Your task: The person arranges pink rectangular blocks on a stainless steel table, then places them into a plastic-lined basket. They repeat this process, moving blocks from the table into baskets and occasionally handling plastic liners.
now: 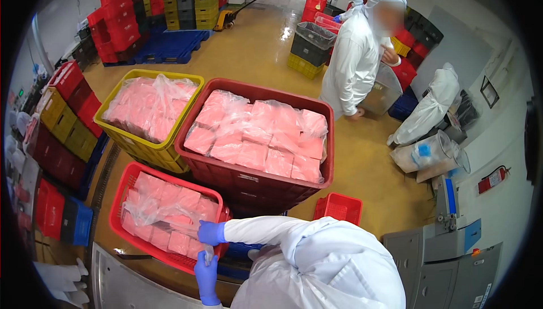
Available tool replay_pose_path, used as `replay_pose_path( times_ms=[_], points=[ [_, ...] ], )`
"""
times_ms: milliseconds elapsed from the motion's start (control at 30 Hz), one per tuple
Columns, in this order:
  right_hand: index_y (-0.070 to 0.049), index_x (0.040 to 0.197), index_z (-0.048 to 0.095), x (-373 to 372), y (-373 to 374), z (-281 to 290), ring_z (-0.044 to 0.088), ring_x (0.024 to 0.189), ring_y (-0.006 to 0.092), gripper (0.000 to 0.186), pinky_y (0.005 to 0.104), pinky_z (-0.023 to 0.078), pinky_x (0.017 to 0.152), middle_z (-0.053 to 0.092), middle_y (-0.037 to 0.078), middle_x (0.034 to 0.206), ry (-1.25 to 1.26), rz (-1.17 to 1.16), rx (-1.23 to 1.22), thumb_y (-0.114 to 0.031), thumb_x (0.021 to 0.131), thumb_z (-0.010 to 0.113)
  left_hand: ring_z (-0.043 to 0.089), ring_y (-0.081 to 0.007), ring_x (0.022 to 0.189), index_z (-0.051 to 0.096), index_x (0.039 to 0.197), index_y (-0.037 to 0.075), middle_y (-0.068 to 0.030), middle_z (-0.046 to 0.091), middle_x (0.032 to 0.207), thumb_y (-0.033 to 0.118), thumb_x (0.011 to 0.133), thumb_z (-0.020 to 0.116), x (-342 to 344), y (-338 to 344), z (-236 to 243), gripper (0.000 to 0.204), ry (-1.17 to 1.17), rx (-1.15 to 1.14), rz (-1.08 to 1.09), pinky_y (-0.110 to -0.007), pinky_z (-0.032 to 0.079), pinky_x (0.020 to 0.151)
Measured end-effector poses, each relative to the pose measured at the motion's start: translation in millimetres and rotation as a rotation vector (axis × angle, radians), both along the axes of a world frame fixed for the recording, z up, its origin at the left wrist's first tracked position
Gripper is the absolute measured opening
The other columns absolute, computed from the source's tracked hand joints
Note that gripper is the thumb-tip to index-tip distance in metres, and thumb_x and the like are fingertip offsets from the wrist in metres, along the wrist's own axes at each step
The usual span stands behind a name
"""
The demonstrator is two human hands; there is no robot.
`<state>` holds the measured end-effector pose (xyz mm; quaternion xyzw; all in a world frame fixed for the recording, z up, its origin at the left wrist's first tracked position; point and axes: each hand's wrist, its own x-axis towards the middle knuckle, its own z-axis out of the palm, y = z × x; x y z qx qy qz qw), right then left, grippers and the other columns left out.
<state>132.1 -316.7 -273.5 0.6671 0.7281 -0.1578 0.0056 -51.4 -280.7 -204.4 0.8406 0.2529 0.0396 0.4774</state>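
A red crate [116, 210] stands in front of me. It holds pink rectangular blocks [169, 196] under a clear plastic liner bag [150, 216]. At the crate's near right corner, my right hand [212, 232], in a blue glove, is closed on the liner's gathered edge. Just below it, my left hand [206, 279], also blue-gloved, pinches a bunched end of the same plastic beside the rim. Behind the crate are a dark red bin [254, 187] and a yellow crate [144, 150], both filled with similar bagged pink blocks.
A small red basket [339, 207] sits right of the dark red bin. One person in white [353, 60] stands beyond it; another [430, 105] bends at the right. A metal table [130, 283] is at lower left. Stacked crates [119, 20] and a blue pallet [169, 46] stand behind.
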Motion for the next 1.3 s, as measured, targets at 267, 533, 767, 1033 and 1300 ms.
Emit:
replay_pose_path(
  times_ms=[267, 533, 767, 1033, 1300],
  points=[
    [-0.010, 0.081, 0.069, -8, -69, 47, 0.064, 0.071, 0.0370, 0.014, 0.0452, 0.050, 0.061, 0.066, 0.016, 0.074, 0.238, -0.251, 0.241, -0.017, 0.072, 0.061, 0.057, -0.0346, 0.100, 0.058, 0.109, 0.007, -0.0143, 0.062, 0.101, 0.023, 0.066, 0.079, -12, 5, 9, 0.050, 0.156, 0.471, -0.231, -0.049, 0.043, 0.088],
    [-0.012, 0.083, 0.069, -12, -92, 35, 0.064, 0.069, 0.0372, 0.014, 0.0454, 0.050, 0.061, 0.065, 0.015, 0.073, 0.311, -0.272, 0.387, -0.016, 0.072, 0.061, 0.058, -0.0296, 0.098, 0.069, 0.085, 0.009, -0.0115, 0.065, 0.091, 0.030, 0.068, 0.074, 13, 11, -16, 0.027, 0.148, 0.917, -0.426, -0.058, 0.030, 0.103],
    [-0.012, 0.078, 0.068, 24, -78, 0, 0.065, 0.064, 0.0324, 0.010, 0.0444, 0.048, 0.053, 0.064, 0.012, 0.069, 0.053, -0.426, 0.119, -0.018, 0.074, 0.061, 0.062, -0.0296, 0.079, 0.072, 0.078, 0.013, -0.0121, 0.065, 0.070, 0.044, 0.077, 0.062, -58, 53, -57, 0.033, 0.545, 0.963, -0.342, -0.054, 0.036, 0.095],
    [-0.007, 0.087, 0.063, 71, -61, -38, 0.064, 0.060, 0.0219, 0.014, 0.0392, 0.047, 0.051, 0.064, 0.009, 0.075, -0.167, -0.778, 0.215, -0.017, 0.081, 0.054, 0.058, -0.0316, 0.088, 0.069, 0.076, 0.008, -0.0138, 0.062, 0.083, 0.040, 0.071, 0.067, -86, -6, -42, 0.033, 0.352, 0.979, -0.131, -0.050, 0.039, 0.086],
    [-0.006, 0.133, 0.045, 76, -151, -112, 0.066, 0.088, 0.0352, 0.051, 0.0462, 0.053, 0.072, 0.066, 0.020, 0.104, 0.281, -1.070, -0.016, -0.015, 0.083, 0.052, 0.057, -0.0292, 0.093, 0.059, 0.106, 0.005, -0.0128, 0.059, 0.096, 0.026, 0.076, 0.067, -94, -34, -133, 0.038, 0.282, 0.165, 0.306, -0.043, 0.045, 0.078]
  ],
)
